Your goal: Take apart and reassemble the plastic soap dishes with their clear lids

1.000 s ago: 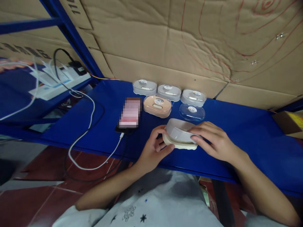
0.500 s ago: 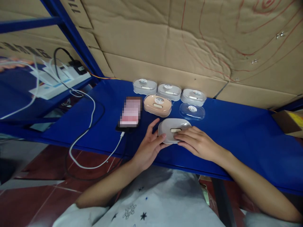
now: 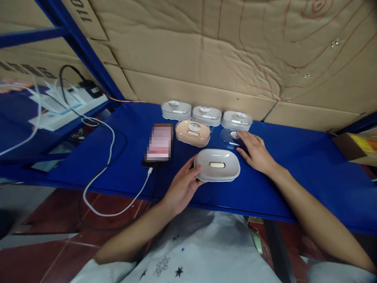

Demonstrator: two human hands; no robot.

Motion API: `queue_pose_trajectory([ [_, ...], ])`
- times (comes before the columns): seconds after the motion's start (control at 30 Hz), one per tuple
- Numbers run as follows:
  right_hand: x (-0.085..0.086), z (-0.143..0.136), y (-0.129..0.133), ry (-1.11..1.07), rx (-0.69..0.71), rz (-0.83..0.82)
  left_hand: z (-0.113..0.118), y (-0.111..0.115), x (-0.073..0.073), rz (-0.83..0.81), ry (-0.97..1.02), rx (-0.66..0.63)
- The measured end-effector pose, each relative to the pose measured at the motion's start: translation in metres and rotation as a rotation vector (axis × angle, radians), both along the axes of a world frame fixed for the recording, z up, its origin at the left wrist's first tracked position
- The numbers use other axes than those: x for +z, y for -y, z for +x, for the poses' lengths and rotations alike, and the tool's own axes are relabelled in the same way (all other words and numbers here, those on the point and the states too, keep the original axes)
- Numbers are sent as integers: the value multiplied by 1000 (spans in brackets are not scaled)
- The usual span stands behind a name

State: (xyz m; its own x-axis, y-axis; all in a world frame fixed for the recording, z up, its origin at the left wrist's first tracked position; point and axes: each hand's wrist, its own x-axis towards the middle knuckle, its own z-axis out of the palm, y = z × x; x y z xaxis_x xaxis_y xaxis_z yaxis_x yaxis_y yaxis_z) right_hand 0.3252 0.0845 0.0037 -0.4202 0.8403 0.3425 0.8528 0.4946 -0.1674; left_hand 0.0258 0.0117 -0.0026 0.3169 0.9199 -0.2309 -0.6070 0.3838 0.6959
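Observation:
My left hand (image 3: 186, 184) grips the left end of a grey soap dish (image 3: 203, 157), with the thumb inside the rim and fingers beneath. The dish is lidless and tilted toward me, with a cream oval piece in its middle. Farther back, my right hand (image 3: 257, 153) has its fingers over the right side of a clear plastic lid (image 3: 226, 137) with a round sticker, thumb at the near edge. The fingers hide part of the lid. To the left lies a peach soap dish (image 3: 193, 135) under a clear lid.
Three lidded grey soap dishes (image 3: 176, 110) line the cardboard wall (image 3: 176, 51). A phone (image 3: 160, 143) with a white cable (image 3: 110, 147) lies left on the blue table (image 3: 309, 173). A power strip (image 3: 67, 114) is at far left, a cardboard box (image 3: 353, 149) at far right.
My right hand has left the grey soap dish and moved up and right onto the clear lid. My left hand still holds the dish, whose inside now shows fully.

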Motion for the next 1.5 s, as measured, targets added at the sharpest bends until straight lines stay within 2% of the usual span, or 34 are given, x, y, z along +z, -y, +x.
queue_pose_trajectory([
  [0.1, -2, 5, -4, 38, -16, -7, -1, 0, 0, 9, -1, -38],
  [0.23, 0, -1, 1, 20, -16, 0, -1, 1, 1, 13, -13, -68],
  [0.37, 1, -7, 5, -129, 51, -99, -1, 2, 2, 35, -16, -88],
  [0.5, 13, -14, 12, -361, 70, -98, -1, 2, 1, 36, -22, -82],
  [0.6, 25, -26, 26, -437, 208, -133, -1, 1, 0, 26, -11, -61],
  [0.7, 33, -39, 42, -372, 386, -167, -1, 0, 0, 18, 9, -29],
  [0.8, 34, -49, 52, -333, 459, -205, 0, 0, 1, 17, 28, -3],
  [1.5, 26, -46, 49, -290, 436, -189, 0, 1, -1, 99, 17, 20],
])
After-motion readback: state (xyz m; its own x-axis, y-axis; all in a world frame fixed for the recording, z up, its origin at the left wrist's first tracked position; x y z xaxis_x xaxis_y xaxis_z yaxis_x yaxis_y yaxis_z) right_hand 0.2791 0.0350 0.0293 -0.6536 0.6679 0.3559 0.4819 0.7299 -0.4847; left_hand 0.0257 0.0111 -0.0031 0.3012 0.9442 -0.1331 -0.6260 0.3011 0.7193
